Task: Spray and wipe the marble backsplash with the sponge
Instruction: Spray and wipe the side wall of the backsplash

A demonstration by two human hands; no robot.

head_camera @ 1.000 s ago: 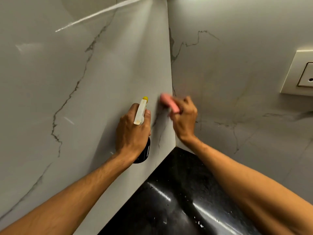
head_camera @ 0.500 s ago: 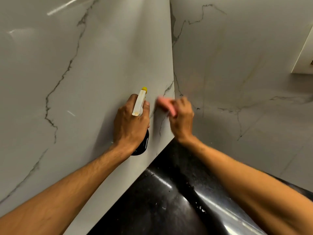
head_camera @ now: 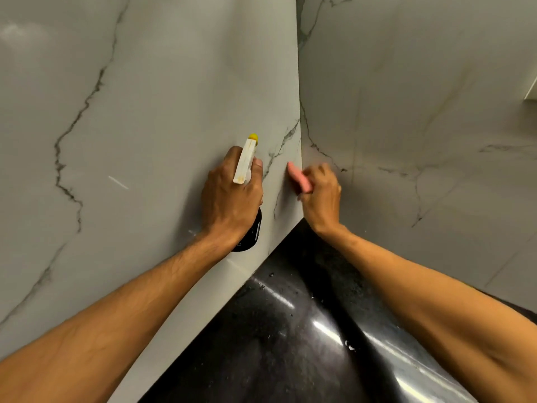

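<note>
The marble backsplash (head_camera: 162, 106) is pale grey with dark veins and meets a second panel at an inside corner in mid-frame. My left hand (head_camera: 229, 199) grips a spray bottle (head_camera: 245, 164) with a white head, yellow nozzle and dark body, its nozzle pointing at the left panel. My right hand (head_camera: 321, 196) holds a pink sponge (head_camera: 299, 177), blurred, pressed low on the left panel just beside the corner seam. Most of the sponge is hidden by my fingers.
A glossy black countertop (head_camera: 290, 330) runs below the corner, with small specks and droplets on it. The edge of a white wall fitting (head_camera: 533, 88) shows at the far right of the right panel.
My right hand with the sponge has slid a little lower along the corner. The view has tilted down, so the wall fitting has moved almost out of frame. The spray bottle hand keeps its grip.
</note>
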